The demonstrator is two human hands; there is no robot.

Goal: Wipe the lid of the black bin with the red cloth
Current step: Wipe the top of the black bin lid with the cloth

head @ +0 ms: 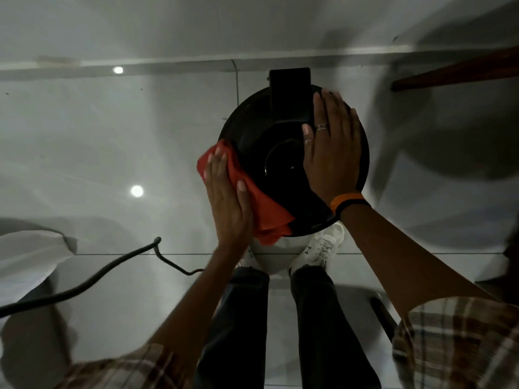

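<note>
While right hand (331, 153) steadies glossy lid (280, 153), fingers spread flat; left hand (227, 203) presses limp red cloth (261, 203) on left rim, fingers together. Lid likely slippery.

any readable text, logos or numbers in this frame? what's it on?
No readable words or numbers anywhere.
White shoe: a small dark logo mark on the upper, a symbol, no letters.
Black bin lid: no label or print showing.
Red cloth: plain.
Orange and black wristband on the right hand: no text visible.
</note>
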